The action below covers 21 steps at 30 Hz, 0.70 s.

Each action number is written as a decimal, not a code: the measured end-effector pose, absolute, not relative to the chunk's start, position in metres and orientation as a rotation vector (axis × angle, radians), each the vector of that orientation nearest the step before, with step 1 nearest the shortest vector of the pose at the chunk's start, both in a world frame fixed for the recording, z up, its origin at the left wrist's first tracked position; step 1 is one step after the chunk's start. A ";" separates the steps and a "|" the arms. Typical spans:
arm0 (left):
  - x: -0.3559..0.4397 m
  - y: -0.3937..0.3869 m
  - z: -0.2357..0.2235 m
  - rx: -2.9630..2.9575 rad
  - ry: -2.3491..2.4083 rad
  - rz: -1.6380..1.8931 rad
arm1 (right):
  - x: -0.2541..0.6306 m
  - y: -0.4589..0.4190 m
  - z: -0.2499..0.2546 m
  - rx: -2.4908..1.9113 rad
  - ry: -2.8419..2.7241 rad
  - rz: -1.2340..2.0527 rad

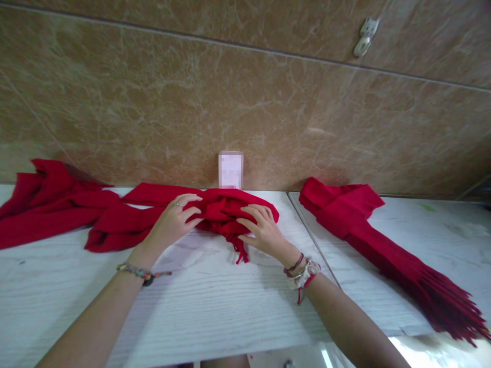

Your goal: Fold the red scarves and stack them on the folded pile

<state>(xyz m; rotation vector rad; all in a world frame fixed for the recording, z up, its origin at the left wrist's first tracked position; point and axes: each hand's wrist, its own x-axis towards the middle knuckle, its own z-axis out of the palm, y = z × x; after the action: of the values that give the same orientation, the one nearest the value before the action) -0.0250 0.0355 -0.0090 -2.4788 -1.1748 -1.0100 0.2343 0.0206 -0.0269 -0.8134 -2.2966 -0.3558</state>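
Note:
A bunched red scarf (pixel 226 209) with a short knot of fringe lies on the white table in front of the wall, its folds gathered in the middle. From the left, my left hand (pixel 178 217), with a ring on one finger, touches these folds with its fingers apart and slightly curved. My right hand (pixel 263 230) rests on the right part of the same bunch, fingers spread and bent. Neither hand is closed around the cloth. The undersides of the fingertips are partly hidden by the fabric.
More crumpled red cloth (pixel 53 209) stretches along the left; whether it joins the middle bunch is unclear. Another red scarf (pixel 353 225) with long fringe lies on the right, beyond a seam in the white table (pixel 184 312). A small pale card (pixel 230 170) stands against the brown tiled wall (pixel 161 102).

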 end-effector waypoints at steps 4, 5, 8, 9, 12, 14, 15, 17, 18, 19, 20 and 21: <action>-0.024 0.035 -0.007 -2.478 -1.208 -1.010 | 0.233 0.022 -0.028 -0.885 -2.298 -0.373; -0.024 0.034 -0.006 -2.477 -1.207 -1.015 | 0.233 0.022 -0.028 -0.894 -2.284 -0.369; -0.022 0.033 -0.005 -2.457 -1.205 -1.049 | 0.232 0.021 -0.027 -0.891 -2.266 -0.341; -0.022 0.033 -0.005 -2.452 -1.206 -1.060 | 0.232 0.021 -0.026 -0.884 -2.276 -0.336; -0.022 0.033 -0.006 -2.453 -1.208 -1.072 | 0.230 0.020 -0.027 -0.854 -2.330 -0.350; -0.022 0.033 -0.006 -2.456 -1.205 -1.067 | 0.229 0.020 -0.028 -0.841 -2.336 -0.375; -0.022 0.033 -0.006 -2.451 -1.204 -1.063 | 0.229 0.020 -0.029 -0.831 -2.328 -0.379; -0.023 0.033 -0.006 -2.413 -1.209 -1.065 | 0.229 0.022 -0.030 -0.804 -2.289 -0.360; -0.024 0.032 -0.005 -2.375 -1.220 -1.076 | 0.231 0.023 -0.030 -0.792 -2.260 -0.341; -0.026 0.032 -0.003 -2.324 -1.233 -1.098 | 0.232 0.024 -0.030 -0.787 -2.221 -0.321; -0.027 0.031 -0.001 -2.265 -1.249 -1.126 | 0.235 0.025 -0.029 -0.790 -2.173 -0.304; -0.029 0.031 0.001 -2.199 -1.267 -1.157 | 0.239 0.027 -0.028 -0.800 -2.117 -0.292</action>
<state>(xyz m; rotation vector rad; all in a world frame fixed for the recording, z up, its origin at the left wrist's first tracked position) -0.0295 0.0308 0.0007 -2.1989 -1.2667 -1.1569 0.2391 0.0267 -0.0282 -0.7996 -2.1170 -0.2918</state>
